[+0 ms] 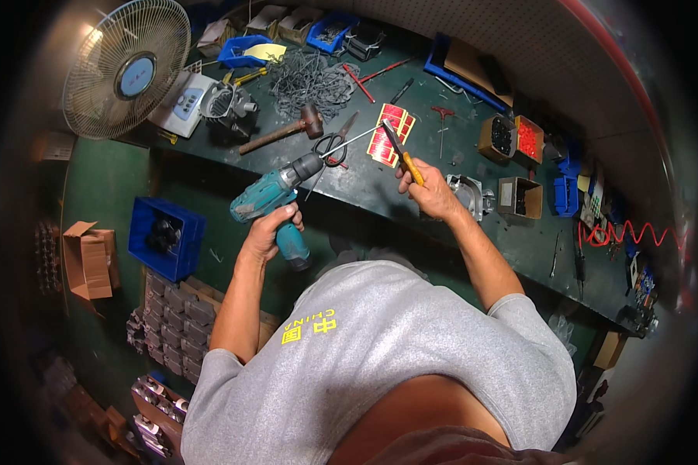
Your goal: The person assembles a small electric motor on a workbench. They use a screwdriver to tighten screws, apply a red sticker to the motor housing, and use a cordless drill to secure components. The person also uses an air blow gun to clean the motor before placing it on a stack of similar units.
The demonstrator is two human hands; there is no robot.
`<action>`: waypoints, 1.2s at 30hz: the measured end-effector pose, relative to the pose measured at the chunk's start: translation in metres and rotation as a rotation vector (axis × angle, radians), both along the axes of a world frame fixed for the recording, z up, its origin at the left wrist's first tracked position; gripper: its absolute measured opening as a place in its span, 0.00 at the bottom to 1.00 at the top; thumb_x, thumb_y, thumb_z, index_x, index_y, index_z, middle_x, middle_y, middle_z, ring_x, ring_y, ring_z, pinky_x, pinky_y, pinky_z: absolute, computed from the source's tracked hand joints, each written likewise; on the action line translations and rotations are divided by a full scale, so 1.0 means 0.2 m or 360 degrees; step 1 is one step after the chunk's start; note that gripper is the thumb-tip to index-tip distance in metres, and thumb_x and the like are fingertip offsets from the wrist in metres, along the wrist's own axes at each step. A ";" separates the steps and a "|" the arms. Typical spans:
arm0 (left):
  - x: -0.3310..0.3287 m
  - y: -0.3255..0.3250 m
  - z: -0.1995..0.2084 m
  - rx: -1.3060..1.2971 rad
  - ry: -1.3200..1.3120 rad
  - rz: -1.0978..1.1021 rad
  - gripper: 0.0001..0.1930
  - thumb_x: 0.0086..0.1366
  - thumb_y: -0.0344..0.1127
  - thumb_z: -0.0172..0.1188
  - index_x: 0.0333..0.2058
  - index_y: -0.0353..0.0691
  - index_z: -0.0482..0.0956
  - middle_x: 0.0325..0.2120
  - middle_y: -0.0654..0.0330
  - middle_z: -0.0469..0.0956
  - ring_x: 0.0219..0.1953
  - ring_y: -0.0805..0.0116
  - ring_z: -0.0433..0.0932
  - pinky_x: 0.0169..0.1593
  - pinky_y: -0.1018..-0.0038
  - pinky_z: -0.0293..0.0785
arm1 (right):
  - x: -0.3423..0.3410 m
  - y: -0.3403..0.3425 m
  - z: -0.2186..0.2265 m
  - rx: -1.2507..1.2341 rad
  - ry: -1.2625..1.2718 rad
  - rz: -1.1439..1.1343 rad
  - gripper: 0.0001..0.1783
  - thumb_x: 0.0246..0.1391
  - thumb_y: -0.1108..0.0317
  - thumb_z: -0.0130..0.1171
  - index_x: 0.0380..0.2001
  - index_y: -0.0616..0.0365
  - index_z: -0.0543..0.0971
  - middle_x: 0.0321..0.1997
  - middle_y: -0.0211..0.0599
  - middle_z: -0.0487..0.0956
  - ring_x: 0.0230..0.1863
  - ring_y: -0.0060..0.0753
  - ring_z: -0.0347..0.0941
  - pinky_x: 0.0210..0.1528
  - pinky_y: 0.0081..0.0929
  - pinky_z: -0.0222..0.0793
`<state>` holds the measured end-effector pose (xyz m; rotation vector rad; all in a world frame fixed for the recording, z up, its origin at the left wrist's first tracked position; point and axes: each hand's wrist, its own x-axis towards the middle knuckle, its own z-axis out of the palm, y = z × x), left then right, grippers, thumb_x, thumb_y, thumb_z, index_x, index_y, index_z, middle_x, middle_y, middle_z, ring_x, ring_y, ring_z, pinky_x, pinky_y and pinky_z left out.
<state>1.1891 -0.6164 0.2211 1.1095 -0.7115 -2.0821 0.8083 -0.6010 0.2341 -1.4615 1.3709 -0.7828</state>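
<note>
My left hand (271,231) is wrapped round the handle of a teal cordless drill (257,198). From its black chuck a long thin metal bit (355,140) reaches up to the right. My right hand (429,191) grips a pair of pliers (412,168) with yellow-orange handles. The pliers' jaws meet the far end of the bit; whether they clamp it I cannot tell. Under the jaws lies a sheet of red and yellow labels (383,147). Black-handled scissors (334,150) lie behind the bit, beside a wooden-handled mallet (283,132).
On the green workbench (318,180) stand a fan (136,75), a tangle of grey cords (306,77), a red T-handle tool (442,114), a metal housing (470,196) and small boxes of black parts (499,136) and red parts (528,139). A blue crate (165,239) stands left, below bench height.
</note>
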 end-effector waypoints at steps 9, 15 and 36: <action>-0.01 0.01 0.00 -0.0004 -0.0007 0.0037 0.19 0.63 0.42 0.70 0.47 0.37 0.79 0.30 0.60 0.80 0.32 0.67 0.79 0.43 0.67 0.78 | 0.00 0.00 -0.05 -0.0078 0.0004 0.0059 0.13 0.51 0.72 0.49 0.34 0.66 0.81 0.45 0.36 0.77 0.37 0.28 0.74 0.37 0.24 0.73; 0.00 0.03 -0.07 0.0033 0.0093 0.0065 0.18 0.64 0.40 0.69 0.48 0.35 0.79 0.31 0.59 0.80 0.33 0.67 0.80 0.43 0.68 0.79 | 0.09 0.01 -0.02 0.0098 -0.0162 0.0023 0.31 0.46 0.75 0.49 0.57 0.67 0.77 0.52 0.40 0.78 0.53 0.35 0.72 0.59 0.28 0.65; 0.08 0.10 -0.19 0.0122 0.0108 0.0243 0.17 0.64 0.38 0.67 0.47 0.36 0.78 0.30 0.59 0.79 0.32 0.66 0.79 0.42 0.66 0.79 | 0.28 0.12 -0.61 0.0012 -0.0166 -0.0325 0.26 0.48 0.75 0.51 0.51 0.68 0.82 0.55 0.51 0.79 0.55 0.51 0.76 0.61 0.34 0.69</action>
